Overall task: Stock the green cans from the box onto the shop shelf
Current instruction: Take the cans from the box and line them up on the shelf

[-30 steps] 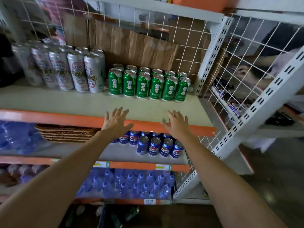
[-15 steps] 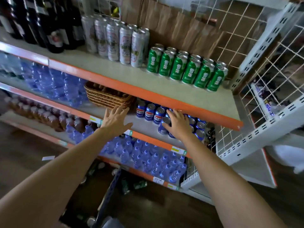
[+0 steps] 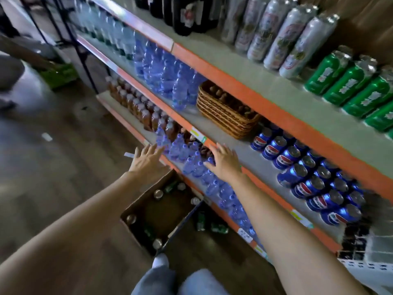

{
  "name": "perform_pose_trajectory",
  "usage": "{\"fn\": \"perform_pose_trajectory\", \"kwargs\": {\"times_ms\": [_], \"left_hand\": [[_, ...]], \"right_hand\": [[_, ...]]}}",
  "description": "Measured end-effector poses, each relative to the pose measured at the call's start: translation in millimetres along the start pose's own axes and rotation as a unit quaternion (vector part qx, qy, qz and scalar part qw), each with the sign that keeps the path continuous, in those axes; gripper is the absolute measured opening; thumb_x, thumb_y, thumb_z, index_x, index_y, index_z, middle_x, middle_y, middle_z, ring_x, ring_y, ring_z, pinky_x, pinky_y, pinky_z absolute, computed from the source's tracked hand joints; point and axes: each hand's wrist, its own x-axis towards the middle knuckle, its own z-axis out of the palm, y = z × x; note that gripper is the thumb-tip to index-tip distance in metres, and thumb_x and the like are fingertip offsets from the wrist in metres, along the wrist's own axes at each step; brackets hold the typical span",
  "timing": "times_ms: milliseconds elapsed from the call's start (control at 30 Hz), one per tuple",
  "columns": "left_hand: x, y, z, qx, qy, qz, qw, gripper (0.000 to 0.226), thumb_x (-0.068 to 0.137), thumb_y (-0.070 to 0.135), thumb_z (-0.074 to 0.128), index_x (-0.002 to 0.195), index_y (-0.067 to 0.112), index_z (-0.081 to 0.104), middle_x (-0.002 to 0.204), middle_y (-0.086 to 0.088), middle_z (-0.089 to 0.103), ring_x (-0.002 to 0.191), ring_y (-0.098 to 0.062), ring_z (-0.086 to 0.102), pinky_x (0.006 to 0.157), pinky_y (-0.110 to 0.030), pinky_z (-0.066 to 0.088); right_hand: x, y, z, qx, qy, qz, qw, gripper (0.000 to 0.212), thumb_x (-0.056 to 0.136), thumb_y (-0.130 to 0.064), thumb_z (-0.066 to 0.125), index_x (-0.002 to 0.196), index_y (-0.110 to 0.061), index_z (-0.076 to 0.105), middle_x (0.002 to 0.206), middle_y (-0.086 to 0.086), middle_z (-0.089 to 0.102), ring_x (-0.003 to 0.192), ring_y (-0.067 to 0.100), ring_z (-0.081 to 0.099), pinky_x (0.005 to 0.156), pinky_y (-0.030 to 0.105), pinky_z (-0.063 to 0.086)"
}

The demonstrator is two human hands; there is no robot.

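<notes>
Both hands had dropped from the level of the blue cans (image 3: 308, 175) to the lowest tier, and the view had tipped toward the floor (image 3: 53, 167). Left hand (image 3: 146, 160): released, fingers straight and spread, palm down, over the far edge of the box (image 3: 140, 203), grasping nothing. Right hand (image 3: 224, 162): likewise released, fingers splayed, before the small water bottles (image 3: 191, 165); whether it touched them could not be told. Both forearms were bare and reached forward. Box: brown cardboard, open-topped, on the floor against the shelving foot, holding several loose cans (image 3: 158, 193), mostly silver tops up. Two stray cans (image 3: 219, 227) lay on the floor just right of it. Green cans (image 3: 348, 86): one row stood upright at the right end of the top shelf (image 3: 265, 81), beside tall silver cans (image 3: 282, 37). Tier beneath: wicker basket (image 3: 227, 111), then the blue cans. Floor: dark, wood-patterned.
</notes>
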Motion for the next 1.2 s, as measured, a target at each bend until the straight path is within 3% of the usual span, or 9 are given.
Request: {"fn": "perform_pose_trajectory", "kwargs": {"times_ms": [133,300,667,933,1200], "left_hand": [[-13,-34,18,0.002,-0.003,-0.03,1.0,0.07,0.089,0.049,0.05,0.147,0.025,0.019,0.154,-0.003,0.02,0.144,-0.024,0.014,0.114,-0.043,0.01],[-24,-63,64,-0.023,-0.037,-0.114,0.993,0.069,0.09,0.054,0.046,0.147,0.028,0.018,0.155,-0.002,0.019,0.145,-0.024,0.012,0.117,-0.045,0.01],[-47,-67,208,-0.114,-0.127,-0.269,0.948,0.075,0.09,0.054,0.045,0.15,0.025,0.011,0.158,0.0,0.009,0.146,-0.02,0.004,0.118,-0.04,0.006],[-34,-88,319,-0.134,-0.144,-0.309,0.931,0.076,0.09,0.054,0.045,0.15,0.029,0.005,0.158,0.002,0.008,0.146,-0.017,0.006,0.118,-0.036,0.006],[19,-129,437,-0.146,-0.147,-0.267,0.941,0.08,0.09,0.053,0.046,0.149,0.028,-0.003,0.159,0.003,0.001,0.146,-0.016,0.002,0.118,-0.033,0.004]], "right_hand": [[23,-28,31,-0.013,-0.034,-0.036,0.999,0.07,0.091,-0.047,0.049,0.148,-0.019,0.021,0.154,0.01,0.022,0.142,0.027,0.018,0.114,0.045,0.019],[48,-42,70,-0.008,-0.11,-0.064,0.992,0.071,0.092,-0.046,0.048,0.15,-0.021,0.015,0.157,0.009,0.014,0.145,0.025,0.011,0.115,0.045,0.008],[105,6,177,-0.03,-0.211,-0.084,0.973,0.068,0.094,-0.047,0.043,0.15,-0.025,0.012,0.157,0.005,0.014,0.144,0.024,0.012,0.116,0.043,0.01],[142,34,304,-0.019,-0.252,-0.068,0.965,0.072,0.093,-0.046,0.047,0.15,-0.026,0.009,0.157,0.003,0.014,0.144,0.022,0.013,0.115,0.04,0.014],[179,39,443,0.022,-0.251,-0.06,0.966,0.074,0.091,-0.042,0.053,0.15,-0.025,0.012,0.156,0.005,0.015,0.143,0.023,0.017,0.115,0.036,0.02]]}}
